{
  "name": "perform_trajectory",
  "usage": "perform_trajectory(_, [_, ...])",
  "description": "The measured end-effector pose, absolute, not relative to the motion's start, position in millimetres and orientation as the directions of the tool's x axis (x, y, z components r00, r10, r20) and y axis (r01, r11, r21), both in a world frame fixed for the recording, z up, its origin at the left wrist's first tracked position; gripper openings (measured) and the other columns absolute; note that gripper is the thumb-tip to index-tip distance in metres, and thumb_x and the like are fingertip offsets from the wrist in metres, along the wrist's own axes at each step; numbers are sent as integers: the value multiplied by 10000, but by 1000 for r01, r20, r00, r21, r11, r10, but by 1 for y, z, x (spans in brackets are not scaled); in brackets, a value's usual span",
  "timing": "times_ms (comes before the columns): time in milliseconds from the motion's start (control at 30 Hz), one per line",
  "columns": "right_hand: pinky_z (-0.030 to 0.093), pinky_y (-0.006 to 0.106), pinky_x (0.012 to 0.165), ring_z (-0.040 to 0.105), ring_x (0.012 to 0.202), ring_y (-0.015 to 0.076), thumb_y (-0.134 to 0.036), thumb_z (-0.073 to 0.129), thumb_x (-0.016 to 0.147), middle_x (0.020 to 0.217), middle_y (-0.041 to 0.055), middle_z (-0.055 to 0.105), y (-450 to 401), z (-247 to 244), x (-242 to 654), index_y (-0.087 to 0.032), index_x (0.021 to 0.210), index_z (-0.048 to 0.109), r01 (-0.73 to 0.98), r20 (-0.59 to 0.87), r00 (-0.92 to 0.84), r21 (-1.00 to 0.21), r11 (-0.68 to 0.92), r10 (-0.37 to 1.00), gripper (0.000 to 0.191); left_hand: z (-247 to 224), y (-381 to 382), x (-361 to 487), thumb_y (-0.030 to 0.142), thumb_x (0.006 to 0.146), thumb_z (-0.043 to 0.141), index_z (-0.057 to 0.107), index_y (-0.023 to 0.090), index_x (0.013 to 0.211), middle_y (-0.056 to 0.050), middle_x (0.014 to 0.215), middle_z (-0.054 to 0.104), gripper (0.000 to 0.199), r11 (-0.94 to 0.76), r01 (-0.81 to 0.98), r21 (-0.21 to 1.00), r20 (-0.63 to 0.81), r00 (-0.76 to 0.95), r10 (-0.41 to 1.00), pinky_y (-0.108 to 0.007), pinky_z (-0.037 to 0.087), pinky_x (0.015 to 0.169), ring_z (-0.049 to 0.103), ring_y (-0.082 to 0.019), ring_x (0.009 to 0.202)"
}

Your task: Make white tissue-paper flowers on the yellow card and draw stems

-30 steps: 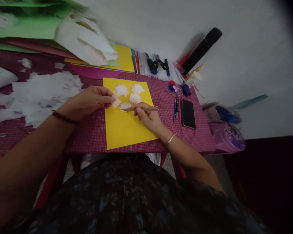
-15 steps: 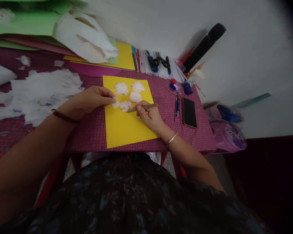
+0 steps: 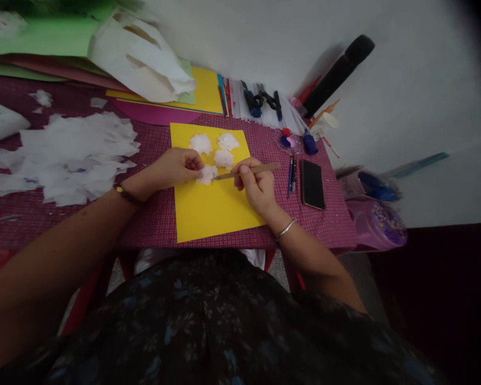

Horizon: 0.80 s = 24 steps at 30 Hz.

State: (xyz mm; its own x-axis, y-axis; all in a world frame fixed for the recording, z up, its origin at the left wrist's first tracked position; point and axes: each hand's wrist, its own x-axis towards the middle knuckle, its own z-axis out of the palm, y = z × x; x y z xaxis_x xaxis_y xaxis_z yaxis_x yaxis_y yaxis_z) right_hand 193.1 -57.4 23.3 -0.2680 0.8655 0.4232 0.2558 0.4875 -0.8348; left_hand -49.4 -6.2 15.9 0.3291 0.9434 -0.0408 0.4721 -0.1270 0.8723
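A sheet of yellow paper (image 3: 212,214) lies on the table with several crumpled white tissue paper tufts on it, among them an upper left tuft (image 3: 201,144). My left hand (image 3: 180,167) is closed, fingertips pinched at the edge of the lowest tuft (image 3: 207,174); a bit of white tissue paper shows at the fingers and blends into the tuft. In my right hand (image 3: 258,187) is a slim tan paintbrush (image 3: 264,168), its tip beside the same tuft on the right. Fine detail of the tip is blurred.
A pile of white tissue paper pieces (image 3: 72,155) spreads to the left. Stacked coloured paper (image 3: 208,91) and a white bag (image 3: 140,59) lie at the back. Scissors (image 3: 266,99), pens (image 3: 292,174) and a phone (image 3: 312,184) are on the right. A purple tub (image 3: 379,224) stands beyond the table edge.
My left hand has brought its small tissue paper piece rightward to the lowest tuft. My right hand has moved slightly right and up, drawing the paintbrush tip back from the tuft.
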Motion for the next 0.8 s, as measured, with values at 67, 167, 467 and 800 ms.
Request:
perform_trajectory(67, [491, 304, 625, 565, 600, 133, -720, 464, 1081, 704, -15, 579, -57, 24, 191, -232, 912, 654, 226, 444, -245, -838, 496, 862, 551, 15, -6, -49, 343, 695, 736, 641, 204, 732, -6, 692, 645, 173, -148, 495, 856, -38, 347, 937, -276, 407, 632, 560, -158, 643])
perform_trajectory(167, [498, 303, 634, 590, 643, 139, -724, 455, 1082, 750, 5, 626, -55, 20, 187, -225, 919, 666, 262, 428, -325, -816, 516, 843, 566, 16, -7, -50, 398, 716, 706, 631, 197, 776, -15, 727, 644, 223, -163, 507, 846, -47, 375, 926, -282, 421, 648, 557, -154, 665])
perform_trajectory(467, [581, 358, 823, 713, 862, 189, -539, 371, 1159, 999, 88, 762, -49, 13, 187, -192, 1107, 751, 452, 406, -522, -614, 647, 750, 517, 29, -11, -52, 354, 709, 680, 614, 195, 832, -12, 784, 639, 211, -96, 462, 882, -109, 398, 911, -280, 438, 700, 552, -149, 716])
perform_trajectory(800, [456, 346, 767, 632, 872, 207, -180, 414, 1146, 1045, 89, 740, -67, 26, 176, -183, 1152, 745, 603, 229, -768, -58, 796, 598, 332, 39, -17, -51, 207, 718, 621, 617, 192, 818, 12, 710, 565, 101, 40, 467, 883, -176, 250, 952, -277, 372, 618, 490, -129, 607])
